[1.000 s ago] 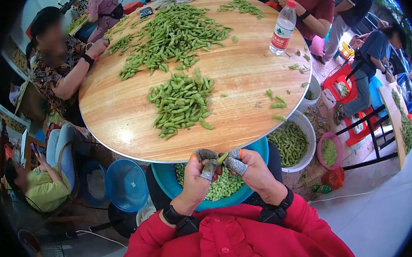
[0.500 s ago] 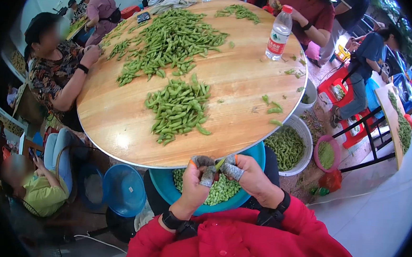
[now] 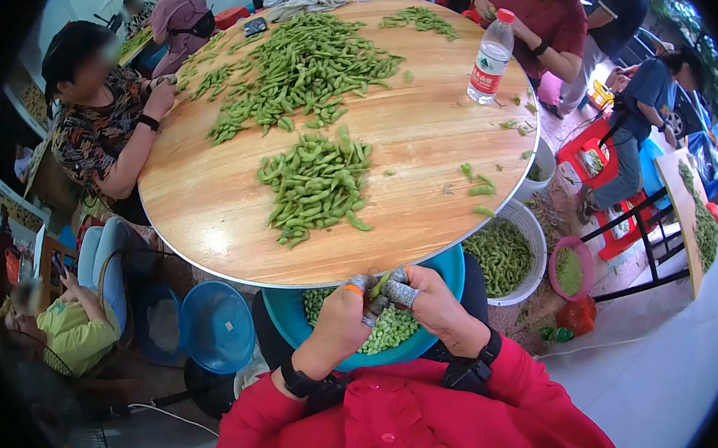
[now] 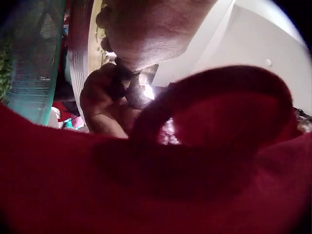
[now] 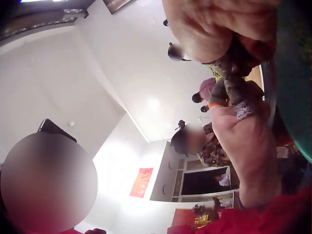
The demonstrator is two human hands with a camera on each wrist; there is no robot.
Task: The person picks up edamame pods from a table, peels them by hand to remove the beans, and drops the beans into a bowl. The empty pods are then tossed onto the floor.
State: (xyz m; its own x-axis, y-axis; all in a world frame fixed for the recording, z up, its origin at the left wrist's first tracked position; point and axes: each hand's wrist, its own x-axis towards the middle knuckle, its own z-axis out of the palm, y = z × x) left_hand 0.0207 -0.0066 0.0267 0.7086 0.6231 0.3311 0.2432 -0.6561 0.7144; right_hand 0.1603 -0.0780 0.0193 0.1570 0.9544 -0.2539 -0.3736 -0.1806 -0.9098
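Over the teal basin (image 3: 271, 305) at the person's lap, both hands meet at a green soybean pod (image 3: 379, 287), seen in the head view. The left hand (image 3: 339, 322) pinches it from the left, its back turned up. Thumb and fingers of the right hand (image 3: 446, 312) pinch the pod from the right. Grey finger sleeves with orange edges cover some fingertips. Shelled green beans (image 3: 391, 330) lie in the basin below. In the right wrist view the left hand's finger sleeves show close against the right hand; a red sleeve (image 4: 195, 185) hides much of the left wrist view.
A heap of pods (image 3: 316, 188) lies on the round wooden table (image 3: 429, 171), a larger pile (image 3: 304, 62) behind it. A water bottle (image 3: 491, 57) stands at right. Beside the basin are a white tub of pods (image 3: 498, 254) and blue basins (image 3: 217, 326). Other people sit around.
The left hand has rolled over, showing more of its back, and the hands have come closer together. The pod now sits lower between the fingers. The head view shifts slightly.
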